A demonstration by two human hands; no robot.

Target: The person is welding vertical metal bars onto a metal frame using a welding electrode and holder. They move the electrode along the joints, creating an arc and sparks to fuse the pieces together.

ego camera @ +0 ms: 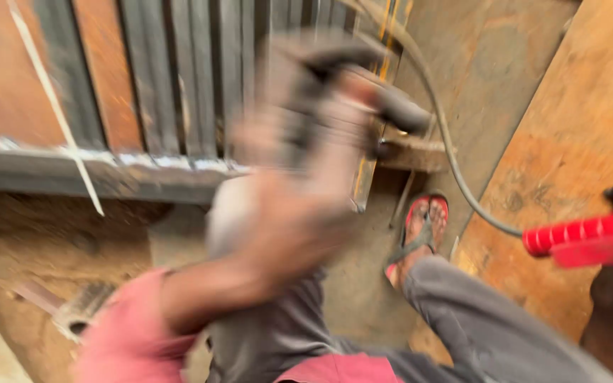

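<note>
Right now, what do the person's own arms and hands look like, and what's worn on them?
The left arm is bare below a short pink sleeve. The left hand is bare but badly blurred, so no glove or markings can be made out. The right hand barely shows at the frame's edge.

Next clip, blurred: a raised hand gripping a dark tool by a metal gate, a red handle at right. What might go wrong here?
1. The left hand swings a dark hand tool fast, bare-handed; a slip may hurt it.
2. The grey cable of the red ribbed handle hangs above the foot in an open red sandal: it could snag.
</note>
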